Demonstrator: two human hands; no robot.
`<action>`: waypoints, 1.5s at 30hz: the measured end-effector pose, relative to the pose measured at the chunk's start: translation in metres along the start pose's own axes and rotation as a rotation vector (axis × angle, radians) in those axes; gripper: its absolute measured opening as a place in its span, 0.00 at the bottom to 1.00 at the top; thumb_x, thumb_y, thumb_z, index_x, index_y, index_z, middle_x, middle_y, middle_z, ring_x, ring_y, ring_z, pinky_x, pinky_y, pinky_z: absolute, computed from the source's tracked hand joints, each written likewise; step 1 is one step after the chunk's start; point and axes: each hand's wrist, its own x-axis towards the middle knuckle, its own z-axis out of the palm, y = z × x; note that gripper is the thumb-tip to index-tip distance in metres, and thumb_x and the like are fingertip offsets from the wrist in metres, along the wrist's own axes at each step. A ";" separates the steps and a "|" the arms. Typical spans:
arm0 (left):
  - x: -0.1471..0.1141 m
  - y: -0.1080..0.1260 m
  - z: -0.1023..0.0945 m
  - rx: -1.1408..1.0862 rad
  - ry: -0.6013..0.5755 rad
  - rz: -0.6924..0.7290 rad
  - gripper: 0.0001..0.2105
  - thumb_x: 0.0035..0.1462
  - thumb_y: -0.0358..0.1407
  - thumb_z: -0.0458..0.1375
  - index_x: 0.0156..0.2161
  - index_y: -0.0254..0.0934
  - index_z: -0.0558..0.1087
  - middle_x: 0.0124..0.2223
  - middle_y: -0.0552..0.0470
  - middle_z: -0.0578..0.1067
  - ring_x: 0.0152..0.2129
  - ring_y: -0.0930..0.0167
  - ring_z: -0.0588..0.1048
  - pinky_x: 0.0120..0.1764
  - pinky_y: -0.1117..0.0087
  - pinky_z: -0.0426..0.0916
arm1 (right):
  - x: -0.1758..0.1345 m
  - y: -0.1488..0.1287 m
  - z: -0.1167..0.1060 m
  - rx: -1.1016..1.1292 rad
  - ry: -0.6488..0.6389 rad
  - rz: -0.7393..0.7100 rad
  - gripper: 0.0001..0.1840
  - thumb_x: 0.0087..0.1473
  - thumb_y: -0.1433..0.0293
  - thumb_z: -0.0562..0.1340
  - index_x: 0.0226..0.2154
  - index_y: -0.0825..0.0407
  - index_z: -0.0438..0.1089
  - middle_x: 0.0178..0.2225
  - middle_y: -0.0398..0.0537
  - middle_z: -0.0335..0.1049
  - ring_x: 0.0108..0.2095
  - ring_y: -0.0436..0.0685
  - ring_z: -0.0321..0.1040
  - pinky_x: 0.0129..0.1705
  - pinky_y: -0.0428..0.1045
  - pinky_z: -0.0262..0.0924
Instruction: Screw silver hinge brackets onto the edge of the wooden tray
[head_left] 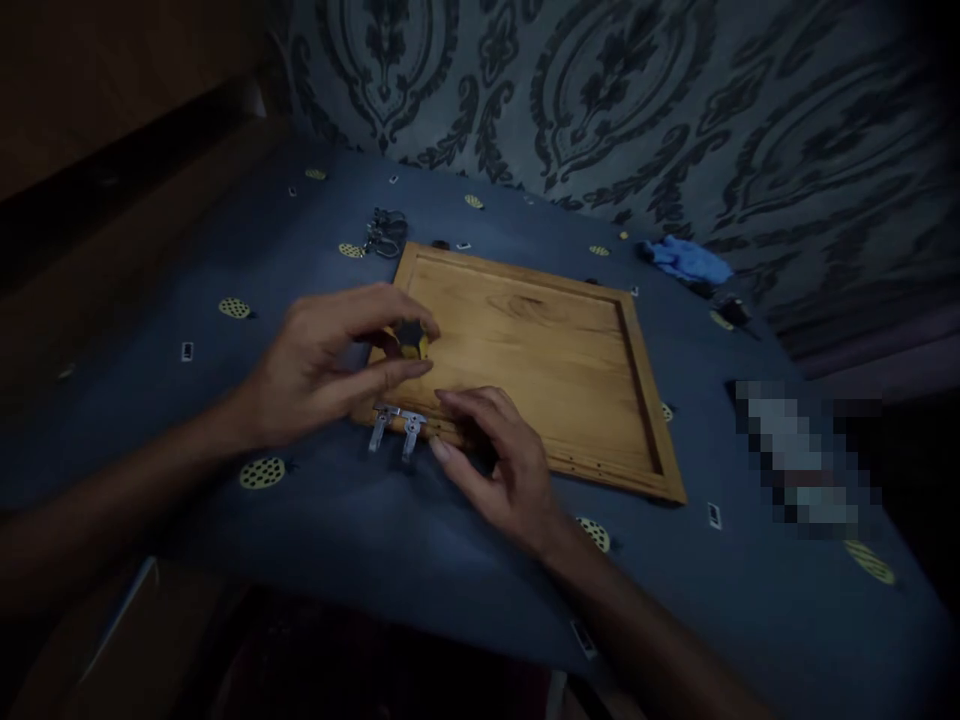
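Note:
A framed wooden panel (525,350), like a cabinet door, lies flat on the table. My left hand (330,355) is above its near left corner, with thumb and fingers closed round a small black-and-yellow tool (411,340); its full shape is hidden. At the near edge of the panel sits a metal hinge (412,432) with two arms jutting toward me. Just right of that hinge, my right hand (502,460) has its thumb and forefinger apart at the frame's edge. No object shows between them. Small dark holes mark the near frame farther right.
The table carries a blue cloth (225,420) with a pineapple print. Beyond the panel's far left corner lie several metal pieces (386,232). A crumpled blue cloth or bag (686,262) and a dark object (733,308) are at the far right. A blurred-out item (795,450) lies nearer.

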 end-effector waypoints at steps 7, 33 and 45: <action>-0.010 -0.005 0.022 0.266 -0.096 0.199 0.11 0.70 0.24 0.53 0.48 0.38 0.76 0.40 0.48 0.75 0.37 0.69 0.76 0.37 0.71 0.75 | -0.002 -0.005 0.004 0.092 0.073 0.007 0.30 0.65 0.68 0.67 0.66 0.41 0.63 0.46 0.49 0.78 0.44 0.59 0.79 0.46 0.56 0.78; 0.017 -0.139 -0.015 0.357 0.063 -0.436 0.07 0.69 0.31 0.58 0.48 0.35 0.78 0.46 0.46 0.81 0.44 0.63 0.80 0.49 0.59 0.78 | 0.027 0.038 0.012 0.121 0.140 0.336 0.18 0.58 0.65 0.64 0.50 0.50 0.77 0.34 0.46 0.77 0.33 0.56 0.74 0.36 0.51 0.69; 0.028 -0.217 -0.023 0.609 -0.028 -0.524 0.18 0.72 0.42 0.63 0.60 0.35 0.74 0.59 0.43 0.77 0.51 0.61 0.79 0.53 0.53 0.79 | 0.020 0.040 0.009 -0.024 0.098 0.256 0.10 0.59 0.68 0.64 0.42 0.48 0.78 0.38 0.51 0.79 0.40 0.61 0.75 0.44 0.55 0.71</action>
